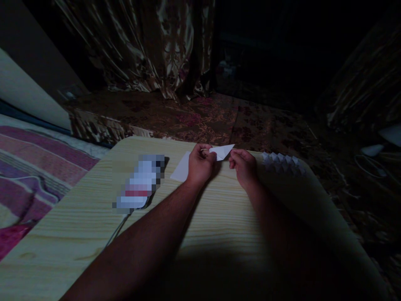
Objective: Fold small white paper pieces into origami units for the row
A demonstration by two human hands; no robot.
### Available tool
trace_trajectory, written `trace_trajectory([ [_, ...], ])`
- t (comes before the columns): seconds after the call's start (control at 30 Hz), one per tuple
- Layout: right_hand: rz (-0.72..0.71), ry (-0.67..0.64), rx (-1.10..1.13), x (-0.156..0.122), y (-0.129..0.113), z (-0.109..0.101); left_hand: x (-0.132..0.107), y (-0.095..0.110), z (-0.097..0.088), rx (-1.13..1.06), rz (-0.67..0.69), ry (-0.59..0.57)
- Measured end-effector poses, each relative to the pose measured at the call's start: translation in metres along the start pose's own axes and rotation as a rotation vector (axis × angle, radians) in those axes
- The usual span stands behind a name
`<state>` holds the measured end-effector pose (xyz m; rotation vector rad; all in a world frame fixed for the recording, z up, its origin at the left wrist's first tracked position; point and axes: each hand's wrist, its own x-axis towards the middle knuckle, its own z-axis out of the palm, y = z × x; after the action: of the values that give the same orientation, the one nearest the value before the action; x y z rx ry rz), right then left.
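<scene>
Between the thumb and fingers of my left hand (201, 164) is a folded piece of white paper (223, 152), its pointed end aimed up and to the right. My right hand (243, 165) is just right of that point, fingers curled in and thumb against them; whether anything is pinched there I cannot make out. Partly hidden behind my left hand, a flat stack of white paper (180, 169) lies on the table. Right of my right hand stand rows of small folded white paper pieces (283, 163).
A blurred-out phone (139, 184) with a white cable (116, 230) lies on the left of the pale wooden table (219, 234). Beyond the far edge is a patterned cloth-covered ledge (194, 115) below shiny curtains (163, 46). Striped bedding (34, 163) is at left.
</scene>
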<state>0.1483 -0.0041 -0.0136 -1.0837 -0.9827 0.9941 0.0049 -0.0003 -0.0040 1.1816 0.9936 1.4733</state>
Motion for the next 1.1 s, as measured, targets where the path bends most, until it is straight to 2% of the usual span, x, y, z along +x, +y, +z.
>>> trace_trajectory([
  [0.2,0.001,-0.011,0.036,-0.0002,-0.0008,-0.0008,-0.0026,0.0014,0.0019,0.036,0.011,0.015],
  [0.37,-0.002,-0.013,0.017,-0.0016,-0.0037,0.0003,-0.0031,0.0023,0.0015,0.232,0.092,0.021],
  [0.73,-0.060,0.020,-0.006,-0.0010,-0.0011,-0.0017,-0.0072,0.0002,0.0038,0.303,0.141,-0.104],
  [0.93,-0.072,0.003,-0.015,-0.0015,-0.0002,-0.0016,-0.0056,0.0013,0.0030,0.403,0.226,0.011],
  [1.1,-0.061,-0.005,-0.035,-0.0025,-0.0014,-0.0022,-0.0041,0.0013,0.0015,0.485,0.320,0.026],
])
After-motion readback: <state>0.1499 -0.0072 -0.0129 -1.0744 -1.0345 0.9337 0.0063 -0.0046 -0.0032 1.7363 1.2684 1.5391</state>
